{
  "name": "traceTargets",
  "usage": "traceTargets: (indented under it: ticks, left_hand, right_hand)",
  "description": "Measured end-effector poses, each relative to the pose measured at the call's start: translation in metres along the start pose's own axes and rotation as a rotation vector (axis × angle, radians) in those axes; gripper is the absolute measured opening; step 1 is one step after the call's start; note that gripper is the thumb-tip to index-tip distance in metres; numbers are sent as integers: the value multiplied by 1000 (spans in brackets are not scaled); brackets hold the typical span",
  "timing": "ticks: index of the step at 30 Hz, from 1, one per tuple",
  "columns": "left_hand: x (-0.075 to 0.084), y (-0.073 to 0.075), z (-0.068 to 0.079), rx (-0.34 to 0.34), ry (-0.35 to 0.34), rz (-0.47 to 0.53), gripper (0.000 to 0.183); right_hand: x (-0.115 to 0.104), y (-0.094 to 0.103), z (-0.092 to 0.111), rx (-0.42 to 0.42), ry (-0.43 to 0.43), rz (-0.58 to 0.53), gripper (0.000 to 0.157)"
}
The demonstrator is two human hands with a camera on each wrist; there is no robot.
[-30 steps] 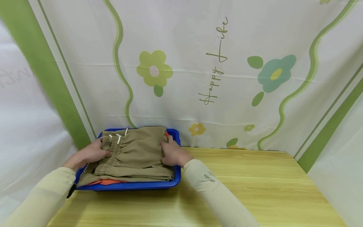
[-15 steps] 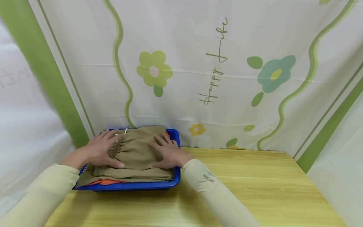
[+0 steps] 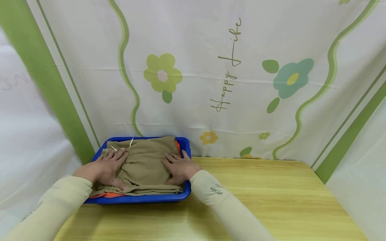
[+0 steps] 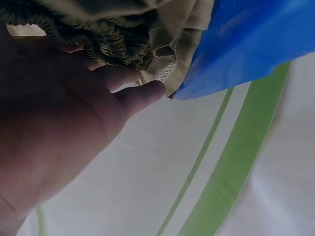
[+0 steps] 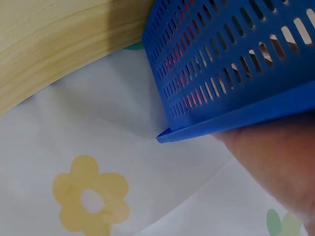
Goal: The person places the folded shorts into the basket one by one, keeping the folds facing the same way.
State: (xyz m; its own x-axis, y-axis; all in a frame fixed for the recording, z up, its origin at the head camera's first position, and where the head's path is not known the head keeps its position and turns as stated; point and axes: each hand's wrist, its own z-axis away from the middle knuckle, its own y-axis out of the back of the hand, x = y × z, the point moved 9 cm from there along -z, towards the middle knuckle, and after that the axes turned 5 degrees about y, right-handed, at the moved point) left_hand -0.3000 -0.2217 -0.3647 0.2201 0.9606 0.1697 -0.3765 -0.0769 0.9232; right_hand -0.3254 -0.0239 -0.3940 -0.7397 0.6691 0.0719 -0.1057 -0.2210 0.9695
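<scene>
Folded khaki pants (image 3: pixel 147 164) with a gathered elastic waist and white drawstrings lie in a blue plastic basket (image 3: pixel 135 199). My left hand (image 3: pixel 107 169) rests spread on the waist end, its thumb toward the front. On the opposite end my right hand (image 3: pixel 180 167) presses with extended fingers, just inside the basket's right rim. Orange cloth (image 3: pixel 111 195) peeks out beneath the pants at the front. The left wrist view shows the ruched waistband (image 4: pixel 113 42) against the fingers. In the right wrist view, the slotted basket wall (image 5: pixel 216 73) hides most of that hand.
The basket stands on a wood-grain table (image 3: pixel 271 194), toward its left end. Behind it hangs a white curtain (image 3: pixel 193 100) printed with flowers and green bands, close to the basket's back rim. More curtain (image 3: pixel 33 120) hangs along the left side.
Both hands went from gripping the pants' sides to lying spread on top of them. The left hand moved inward over the waistband, and the pants shifted slightly toward the front.
</scene>
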Motion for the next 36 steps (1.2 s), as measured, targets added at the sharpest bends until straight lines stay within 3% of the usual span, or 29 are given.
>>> traceTargets:
  ticks: [17, 23, 26, 32, 36]
  left_hand:
    - [2, -11, -3, 7, 41, -118, 127]
    - [2, -10, -5, 31, 43, -137, 126]
    - [1, -8, -6, 36, 32, -129, 128]
    - [-1, 3, 0, 92, -5, -56, 130]
    - [2, 21, 10, 211, -25, 12, 120]
  right_hand:
    - [-3, -9, 1, -26, -50, 90, 90]
    - [1, -8, 1, 24, -48, 53, 91]
    - [4, -1, 5, 115, -15, -65, 89]
    - [27, 28, 33, 383, 64, -574, 77]
    - [52, 41, 66, 522, 11, -671, 66]
